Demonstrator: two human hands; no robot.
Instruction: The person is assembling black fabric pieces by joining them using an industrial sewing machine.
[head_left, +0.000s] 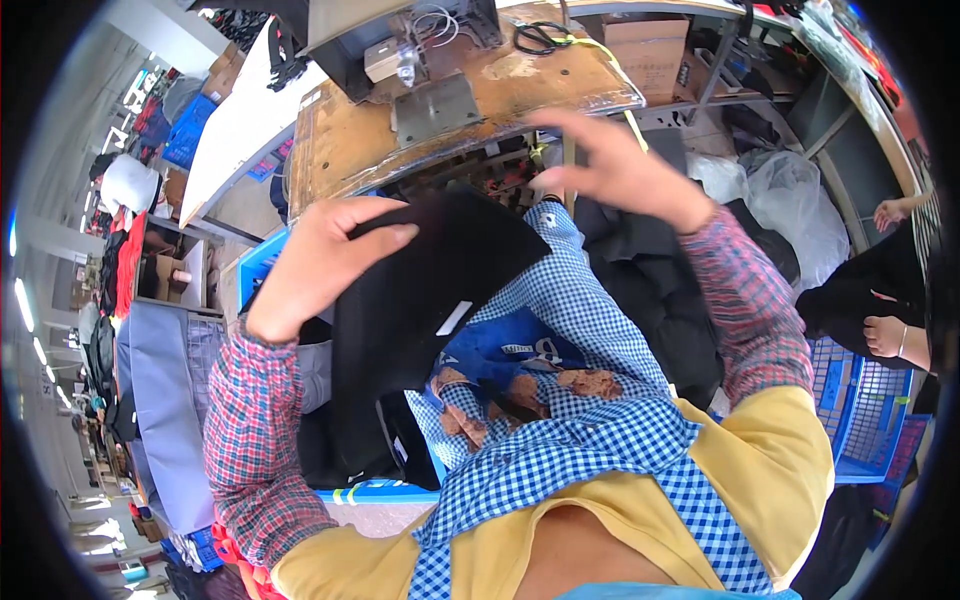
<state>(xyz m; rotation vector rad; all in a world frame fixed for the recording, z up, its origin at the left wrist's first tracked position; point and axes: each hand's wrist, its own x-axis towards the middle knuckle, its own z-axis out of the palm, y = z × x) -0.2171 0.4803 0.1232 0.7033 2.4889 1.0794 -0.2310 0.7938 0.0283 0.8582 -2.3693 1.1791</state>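
My left hand (325,262) grips a flat black fabric piece (400,290) near its upper left corner, thumb on the near side. The piece hangs over my lap, and a small white label (455,318) shows toward its lower right. My right hand (618,168) is raised in the air by the table's front edge, thumb and fingers apart, with nothing in it. Below the left forearm, more black fabric pieces (345,440) lie in a blue crate (262,265). A blue checked apron (560,450) covers my lap.
Ahead is a worn wooden worktable (345,150) with a machine (345,45), a metal plate (437,108) and black-handled scissors (541,38). Black fabric (645,300) is heaped at my right, near clear plastic bags (805,205). Another person's hand (888,338) shows above a blue basket (860,410).
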